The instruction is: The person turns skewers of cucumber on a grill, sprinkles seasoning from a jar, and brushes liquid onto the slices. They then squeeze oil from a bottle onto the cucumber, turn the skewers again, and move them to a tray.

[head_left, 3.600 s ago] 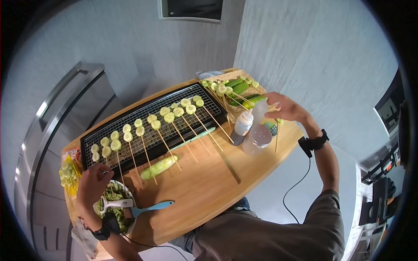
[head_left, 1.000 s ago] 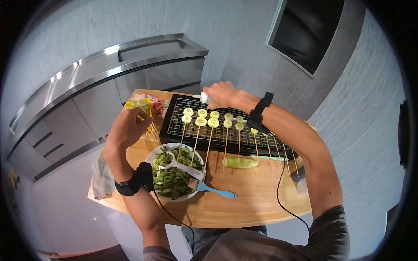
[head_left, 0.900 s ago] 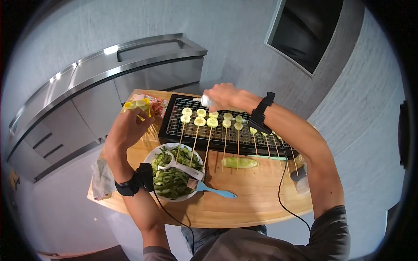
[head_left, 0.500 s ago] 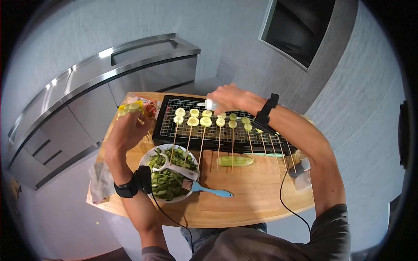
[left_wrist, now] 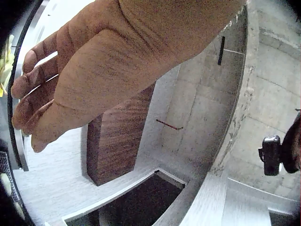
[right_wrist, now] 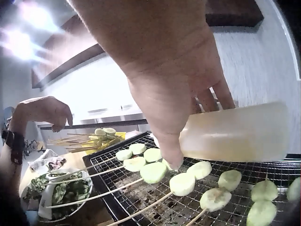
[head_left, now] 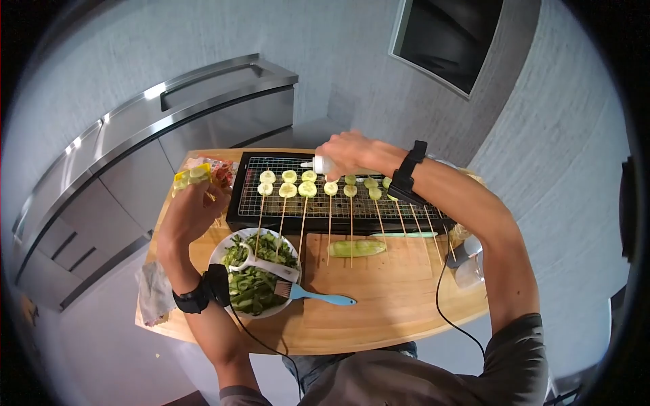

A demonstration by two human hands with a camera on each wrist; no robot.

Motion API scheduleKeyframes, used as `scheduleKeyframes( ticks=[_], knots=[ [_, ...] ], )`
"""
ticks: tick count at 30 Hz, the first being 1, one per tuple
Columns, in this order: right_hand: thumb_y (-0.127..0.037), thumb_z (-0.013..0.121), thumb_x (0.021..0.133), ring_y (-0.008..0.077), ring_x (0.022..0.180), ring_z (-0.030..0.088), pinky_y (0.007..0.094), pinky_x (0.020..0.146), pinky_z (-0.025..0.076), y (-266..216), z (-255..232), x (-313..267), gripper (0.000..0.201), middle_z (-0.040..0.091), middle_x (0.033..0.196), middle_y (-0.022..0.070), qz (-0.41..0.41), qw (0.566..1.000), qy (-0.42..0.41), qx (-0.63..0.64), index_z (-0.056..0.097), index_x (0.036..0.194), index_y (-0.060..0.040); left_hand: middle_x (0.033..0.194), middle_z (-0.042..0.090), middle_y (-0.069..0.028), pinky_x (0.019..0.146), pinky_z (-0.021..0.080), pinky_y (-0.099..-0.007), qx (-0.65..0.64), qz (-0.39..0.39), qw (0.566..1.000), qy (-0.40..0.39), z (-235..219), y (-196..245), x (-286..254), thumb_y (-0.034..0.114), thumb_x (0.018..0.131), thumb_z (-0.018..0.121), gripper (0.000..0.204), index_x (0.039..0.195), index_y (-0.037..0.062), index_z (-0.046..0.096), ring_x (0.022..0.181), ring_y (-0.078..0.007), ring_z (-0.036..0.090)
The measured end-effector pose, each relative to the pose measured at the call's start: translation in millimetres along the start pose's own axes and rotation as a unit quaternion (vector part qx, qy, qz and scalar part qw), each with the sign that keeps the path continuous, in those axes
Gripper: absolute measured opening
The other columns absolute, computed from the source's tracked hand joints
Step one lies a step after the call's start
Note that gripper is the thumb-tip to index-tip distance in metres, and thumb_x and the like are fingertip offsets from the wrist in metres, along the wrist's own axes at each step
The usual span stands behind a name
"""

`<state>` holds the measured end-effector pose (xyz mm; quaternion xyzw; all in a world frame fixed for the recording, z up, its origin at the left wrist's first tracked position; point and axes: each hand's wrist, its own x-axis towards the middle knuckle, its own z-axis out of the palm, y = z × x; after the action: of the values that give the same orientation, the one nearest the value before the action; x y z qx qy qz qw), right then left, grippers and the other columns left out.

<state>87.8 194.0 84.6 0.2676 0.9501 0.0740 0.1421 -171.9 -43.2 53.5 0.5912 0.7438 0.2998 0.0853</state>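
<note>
My right hand (head_left: 347, 153) grips a translucent squeeze bottle (head_left: 323, 165) lying nearly sideways above the grill rack (head_left: 284, 163), its nozzle pointing left near the third skewer. In the right wrist view the thumb and fingers wrap the bottle (right_wrist: 235, 135), with pale liquid inside. Cucumber slices (head_left: 307, 189) on sticks lie in a row across the rack, handles over its front edge. Beside the grill, my left hand (head_left: 193, 213) hovers with loosely bent fingers near a yellow tray (head_left: 181, 181) of skewers. The left wrist view shows that hand (left_wrist: 94, 75) holding nothing.
A white bowl (head_left: 218, 254) of green peelings stands front left, with a peeler (head_left: 274, 268) and a blue brush (head_left: 323, 298) across it. A cucumber piece (head_left: 357, 248) lies before the grill. Bottles and a jar (head_left: 468, 272) stand right; a cloth (head_left: 156, 291) lies left.
The right hand has left the containers at the right and now holds the bottle over the grill, lately shifting rightward along the skewers. The left hand has moved from beside the bowl toward the yellow tray.
</note>
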Motion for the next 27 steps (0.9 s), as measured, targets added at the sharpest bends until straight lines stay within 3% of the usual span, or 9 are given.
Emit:
scheduleKeyframes(
  ticks=[2,6,8,12,14,24,27],
  knots=[
    [-0.039,0.08,0.079,0.0354,0.1,0.072,0.0503,0.083,0.056,2,2,0,0.05,0.076,0.103,0.0118,0.001,1.0,0.029,-0.006,0.07,0.123,-0.0155,0.074,0.069,-0.0147,0.066,0.052,-0.0389,-0.029,-0.019,0.999,-0.002,-2,6,-2,0.029,0.091,0.075,0.027,0.095,0.0017,0.073,0.069,-0.0265,0.068],
    [-0.039,0.08,0.078,0.0349,0.101,0.071,0.0491,0.084,0.056,2,-3,-7,0.051,0.076,0.103,0.0118,0.004,0.999,0.028,0.022,0.071,0.122,-0.0157,0.074,0.069,-0.0142,0.066,0.052,-0.0386,-0.04,-0.017,0.999,-0.002,0,4,-2,0.028,0.091,0.074,0.026,0.094,0.0017,0.073,0.069,-0.0251,0.068],
    [-0.041,0.082,0.078,0.0343,0.101,0.071,0.0481,0.085,0.056,4,-3,-9,0.054,0.076,0.103,0.0121,-0.002,1.0,0.012,0.001,0.07,0.124,-0.0155,0.073,0.071,-0.0124,0.062,0.051,-0.0334,-0.017,0.004,1.0,-0.004,1,1,0,0.023,0.095,0.072,0.024,0.099,0.0003,0.07,0.065,-0.0175,0.068],
    [-0.041,0.084,0.077,0.0342,0.101,0.071,0.0478,0.086,0.056,11,0,-10,0.055,0.076,0.102,0.0125,0.002,1.0,0.024,-0.002,0.07,0.124,-0.0154,0.073,0.07,-0.0118,0.062,0.051,-0.0336,-0.027,0.028,0.999,-0.006,2,-1,1,0.022,0.095,0.072,0.023,0.099,0.0,0.07,0.066,-0.0172,0.068],
    [-0.041,0.086,0.074,0.0312,0.109,0.07,0.0476,0.089,0.053,11,-1,-12,0.056,0.076,0.109,0.0082,0.024,0.999,-0.016,0.04,0.072,0.123,-0.0189,0.074,0.07,-0.0116,0.062,0.05,-0.0335,0.0,0.022,1.0,-0.011,0,4,0,0.022,0.095,0.072,0.023,0.099,-0.0004,0.069,0.066,-0.0175,0.068],
    [-0.038,0.085,0.076,0.0319,0.107,0.07,0.046,0.089,0.055,22,6,-26,0.052,0.076,0.11,0.0082,0.028,0.999,0.004,0.043,0.072,0.122,-0.0189,0.08,0.074,-0.0137,0.066,0.053,-0.0345,-0.052,0.009,0.999,-0.009,-1,22,-5,0.017,0.092,0.069,0.018,0.092,-0.0008,0.069,0.071,-0.02,0.07],
    [-0.038,0.083,0.078,0.0355,0.101,0.071,0.049,0.087,0.056,26,8,-26,0.057,0.076,0.103,0.0143,0.0,1.0,0.005,0.017,0.069,0.128,-0.0161,0.076,0.073,-0.0138,0.065,0.052,-0.0352,-0.039,-0.001,0.999,-0.015,-2,24,-4,0.017,0.093,0.068,0.018,0.092,-0.0007,0.069,0.069,-0.0206,0.07]
  ],
)
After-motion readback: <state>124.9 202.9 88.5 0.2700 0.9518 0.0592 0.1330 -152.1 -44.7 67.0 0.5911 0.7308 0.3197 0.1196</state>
